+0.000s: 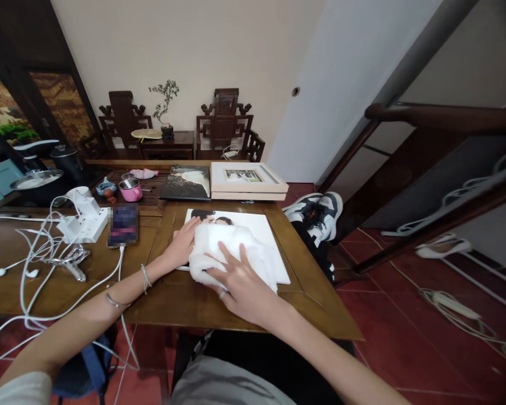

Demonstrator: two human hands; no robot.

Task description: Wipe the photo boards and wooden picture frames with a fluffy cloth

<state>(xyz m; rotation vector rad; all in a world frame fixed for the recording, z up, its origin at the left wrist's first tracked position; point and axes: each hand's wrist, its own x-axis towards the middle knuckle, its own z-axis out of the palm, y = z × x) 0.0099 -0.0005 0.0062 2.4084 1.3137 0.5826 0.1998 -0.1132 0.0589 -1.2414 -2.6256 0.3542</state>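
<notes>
A white panel with a printed photo of people (pixel 278 256) lies flat on the wooden table in front of me. On top of it is a bunched, fluffy white cloth (pixel 253 242) that covers most of the picture. My right hand (pixel 240 278) grips this cloth from above, fingers spaced and pressed into it, a ring on one finger; its thumb is mostly hidden. At the panel's left edge rests my left hand (pixel 184 242), its fingers stretched out towards the top and partly behind the cloth. Two dark-haired heads show above the cloth.
Behind the panel lie a dark photo panel (pixel 188 183) and stacked pale frames (pixel 248 188). To the left are a phone (pixel 123 226), a power strip (pixel 88 225) with tangled white cables, a pink cup (pixel 130 190) and a black pot (pixel 37 185). Someone's sneakers (pixel 331 214) show at right.
</notes>
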